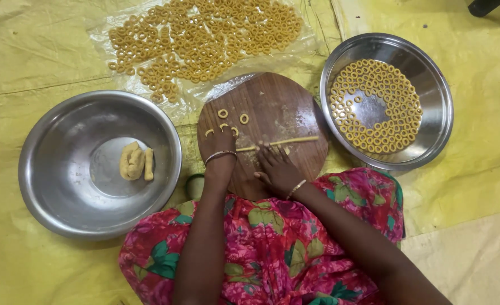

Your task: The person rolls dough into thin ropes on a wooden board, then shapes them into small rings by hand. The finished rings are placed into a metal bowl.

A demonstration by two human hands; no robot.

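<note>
Wooden board carries a thin dough rope; right hand lies flat and open upon its near end, left hand pinches the other end; rolling evenly should keep it uniform.

Left hand palm down, fingers curled forward, bangle at wrist, right hand just beside it, flat with fingers spread, bangle at wrist, both forearms bare, extended forward

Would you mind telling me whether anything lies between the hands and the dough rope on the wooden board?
Nothing visible does: the right hand rests on the dough rope, and the left hand touches its end.
</note>
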